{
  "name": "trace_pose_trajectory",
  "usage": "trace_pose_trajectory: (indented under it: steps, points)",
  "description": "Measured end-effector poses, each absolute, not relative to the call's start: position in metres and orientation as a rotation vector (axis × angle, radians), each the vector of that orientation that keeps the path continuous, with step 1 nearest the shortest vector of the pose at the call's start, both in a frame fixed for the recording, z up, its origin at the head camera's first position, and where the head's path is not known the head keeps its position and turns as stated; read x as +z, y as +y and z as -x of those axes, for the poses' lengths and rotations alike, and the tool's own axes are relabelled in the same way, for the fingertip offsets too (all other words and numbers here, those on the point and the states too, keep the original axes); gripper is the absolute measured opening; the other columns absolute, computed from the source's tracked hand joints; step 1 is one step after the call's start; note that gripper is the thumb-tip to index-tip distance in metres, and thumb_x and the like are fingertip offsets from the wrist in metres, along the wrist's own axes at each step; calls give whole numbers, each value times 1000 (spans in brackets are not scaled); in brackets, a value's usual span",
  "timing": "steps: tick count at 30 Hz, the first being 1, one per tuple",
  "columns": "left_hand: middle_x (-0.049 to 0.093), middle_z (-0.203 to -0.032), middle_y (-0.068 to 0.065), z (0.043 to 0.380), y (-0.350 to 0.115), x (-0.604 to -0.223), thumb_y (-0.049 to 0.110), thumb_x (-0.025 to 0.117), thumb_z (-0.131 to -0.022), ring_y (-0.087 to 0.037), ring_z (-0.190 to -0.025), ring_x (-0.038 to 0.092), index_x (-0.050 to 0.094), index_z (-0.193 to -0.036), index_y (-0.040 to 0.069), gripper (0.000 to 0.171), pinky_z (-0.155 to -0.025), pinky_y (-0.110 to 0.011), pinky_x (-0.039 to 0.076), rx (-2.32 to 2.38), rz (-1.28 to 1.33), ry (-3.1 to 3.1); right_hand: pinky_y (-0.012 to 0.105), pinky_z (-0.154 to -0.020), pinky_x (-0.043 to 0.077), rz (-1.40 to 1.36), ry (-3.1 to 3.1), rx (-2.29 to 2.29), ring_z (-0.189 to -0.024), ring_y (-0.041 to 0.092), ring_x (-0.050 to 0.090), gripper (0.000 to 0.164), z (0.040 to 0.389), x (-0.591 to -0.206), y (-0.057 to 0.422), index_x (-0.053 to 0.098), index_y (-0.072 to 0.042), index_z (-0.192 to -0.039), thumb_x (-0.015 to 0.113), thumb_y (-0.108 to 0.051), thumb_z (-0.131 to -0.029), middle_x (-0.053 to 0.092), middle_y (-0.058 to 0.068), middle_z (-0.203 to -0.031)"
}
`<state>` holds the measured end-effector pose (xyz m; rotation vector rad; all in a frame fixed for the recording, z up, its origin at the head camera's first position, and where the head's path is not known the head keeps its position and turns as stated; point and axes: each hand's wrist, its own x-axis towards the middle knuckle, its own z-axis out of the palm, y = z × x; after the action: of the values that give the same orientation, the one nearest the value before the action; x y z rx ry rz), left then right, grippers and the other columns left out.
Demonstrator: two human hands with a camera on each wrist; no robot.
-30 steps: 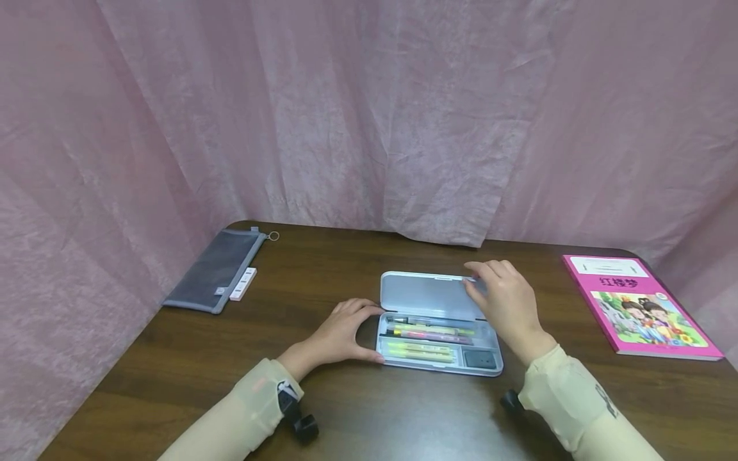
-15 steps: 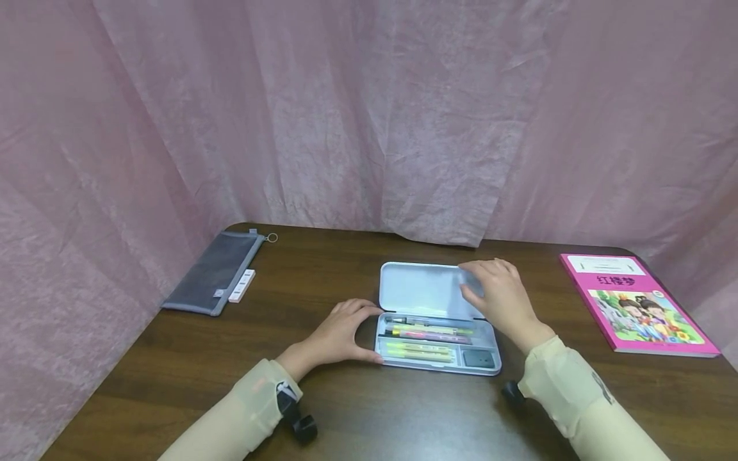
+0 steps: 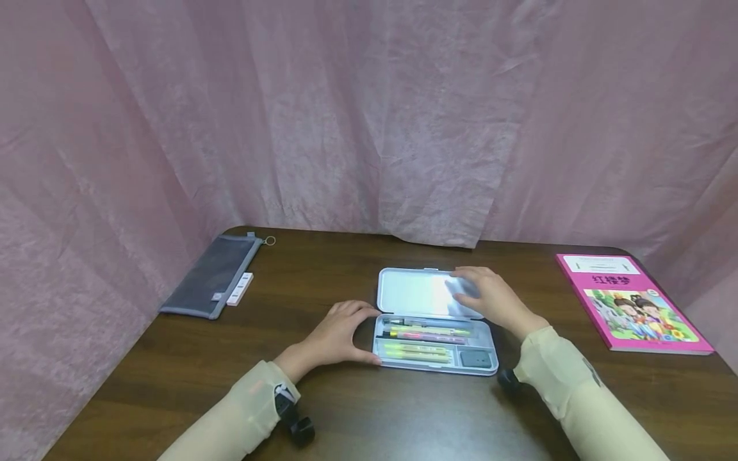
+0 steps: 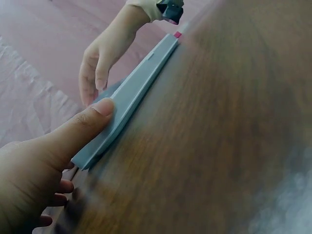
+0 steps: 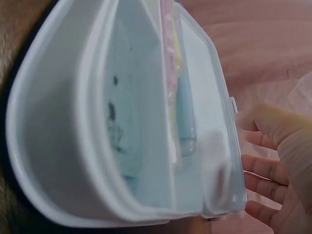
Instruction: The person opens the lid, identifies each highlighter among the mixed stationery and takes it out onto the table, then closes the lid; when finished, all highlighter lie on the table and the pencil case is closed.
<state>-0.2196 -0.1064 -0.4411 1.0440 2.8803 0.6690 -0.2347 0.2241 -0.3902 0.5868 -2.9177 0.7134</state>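
A shallow, pale-blue rectangular plastic pencil case [image 3: 415,367] lay open on the brown wooden table [image 3: 323,266], slim yellow pens [image 3: 418,352] inside. The left hand [image 3: 337,336], fingers wide, held its left end; the right hand [image 3: 492,301] loosely spread its fingers beside the lid [image 3: 406,291].

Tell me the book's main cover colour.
The book is bright pink, shown best in the head view.

On the cover of the pink book [image 3: 634,304], reads 红楼梦 in dark Chinese characters. In the white panel [image 3: 601,264] above, carries finer print, too small to read. On the white strip [image 3: 239,289] beside the grey pouch [image 3: 212,275] and inside the pencil case [image 5: 44,122], shows illegible marks.
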Motion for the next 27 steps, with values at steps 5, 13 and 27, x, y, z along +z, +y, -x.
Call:
trace_pose_trajectory:
  steps: [5, 13, 27]
  points:
    - [53, -135, -3, 219, -107, -441, 71, 72, -66, -22, -131, 43, 53, -134, 21, 87, -113, -49, 30, 657, -1035, 2871, 60, -107, 34, -606, -2943, 774, -131, 41, 44, 45, 243, -402, 226, 57, -6, -131, 66, -22, -90, 54, 19, -137]
    - [53, -134, -3, 218, -108, -438, 72, 73, -64, -22, -129, 44, 54, -134, 22, 88, -113, -47, 30, 583, -1060, 2910, 60, -108, 34, -614, -2985, 792, -130, 41, 45, 47, 247, -411, 224, 58, -6, -130, 68, -24, -88, 55, 20, -137]
    - [43, -146, -2, 224, -104, -427, 69, 73, -67, -22, -136, 36, 46, -141, 26, 90, -116, -48, 27, 507, -1208, 2852, 62, -106, 34, -596, -2999, 725, -130, 44, 43, 46, 243, -416, 222, 59, -8, -129, 69, -26, -88, 53, 22, -138]
